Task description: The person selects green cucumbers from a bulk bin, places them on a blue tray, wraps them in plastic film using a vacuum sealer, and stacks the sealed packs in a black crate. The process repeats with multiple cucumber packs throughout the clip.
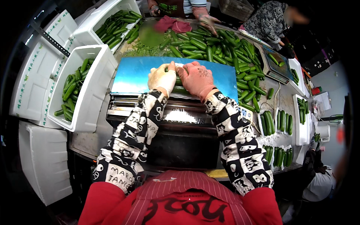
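My left hand (162, 78), in a pale glove, and my right hand (197, 79), in a pink glove, are closed around a white tray (183, 96) from both sides. Green cucumbers (180, 90) lie in it, mostly hidden under my fingers. Beneath the tray is a blue sheet-topped plate (129, 77) of a wrapping machine. Closer to me, the machine's shiny metal rollers (176, 115) carry what looks like clear film, between my forearms.
A big cucumber pile (210, 47) covers the table behind the plate. Foam boxes (84, 112) of cucumbers stand left. Packed trays (281, 122) and a scale (275, 65) are at right. Across the table, a co-worker's gloved hand (206, 18) reaches over the pile. Another person bends at far right.
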Demonstrator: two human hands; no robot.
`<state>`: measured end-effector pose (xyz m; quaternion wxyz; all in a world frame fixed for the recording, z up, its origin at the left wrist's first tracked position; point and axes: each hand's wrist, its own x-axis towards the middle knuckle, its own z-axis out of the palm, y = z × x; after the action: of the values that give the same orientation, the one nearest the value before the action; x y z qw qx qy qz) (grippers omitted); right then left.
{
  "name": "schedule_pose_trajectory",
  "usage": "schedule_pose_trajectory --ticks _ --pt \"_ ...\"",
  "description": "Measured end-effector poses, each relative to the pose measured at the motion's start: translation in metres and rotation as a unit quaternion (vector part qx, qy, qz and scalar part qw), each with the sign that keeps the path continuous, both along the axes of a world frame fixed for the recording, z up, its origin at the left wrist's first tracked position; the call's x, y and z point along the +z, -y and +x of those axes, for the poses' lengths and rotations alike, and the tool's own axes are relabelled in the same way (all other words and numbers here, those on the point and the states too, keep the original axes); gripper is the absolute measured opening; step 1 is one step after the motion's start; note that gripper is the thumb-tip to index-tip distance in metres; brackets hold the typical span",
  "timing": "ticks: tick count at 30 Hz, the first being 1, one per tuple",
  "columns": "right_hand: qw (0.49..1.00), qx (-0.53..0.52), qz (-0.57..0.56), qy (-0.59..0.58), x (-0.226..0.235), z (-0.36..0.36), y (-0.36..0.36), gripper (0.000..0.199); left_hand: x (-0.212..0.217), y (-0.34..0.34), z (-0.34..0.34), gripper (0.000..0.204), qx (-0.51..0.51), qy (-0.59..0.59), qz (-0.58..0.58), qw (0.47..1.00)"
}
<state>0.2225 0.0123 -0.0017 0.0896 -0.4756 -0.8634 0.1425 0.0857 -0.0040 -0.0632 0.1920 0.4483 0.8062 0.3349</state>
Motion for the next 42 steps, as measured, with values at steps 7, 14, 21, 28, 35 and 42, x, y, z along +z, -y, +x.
schedule_pose_trajectory --ticks 7,14,21,28,35,42 --pt "0.974 0.059 0.156 -0.156 -0.008 0.134 -0.004 0.027 0.002 0.06 -0.073 0.042 -0.157 0.052 0.056 0.985" --pt "0.968 0.177 0.17 0.042 -0.035 0.176 0.042 0.037 0.005 0.114 -0.147 0.032 -0.405 -0.301 0.108 0.857" --pt "0.97 0.184 0.145 -0.069 -0.113 0.184 0.044 0.023 -0.036 0.095 -0.114 0.014 -0.481 -0.238 0.274 0.798" --pt "0.952 0.24 -0.001 -0.19 0.021 0.171 0.15 0.026 0.031 0.194 -0.095 0.005 -0.314 0.245 0.223 0.89" --pt "0.888 0.125 0.228 -0.379 0.031 0.115 0.02 0.019 0.059 0.034 -0.087 0.025 -0.186 0.33 0.341 0.86" --pt "0.982 -0.056 0.138 -0.119 -0.078 0.074 -0.057 0.025 -0.058 -0.058 -0.074 0.031 -0.357 -0.117 0.126 0.918"
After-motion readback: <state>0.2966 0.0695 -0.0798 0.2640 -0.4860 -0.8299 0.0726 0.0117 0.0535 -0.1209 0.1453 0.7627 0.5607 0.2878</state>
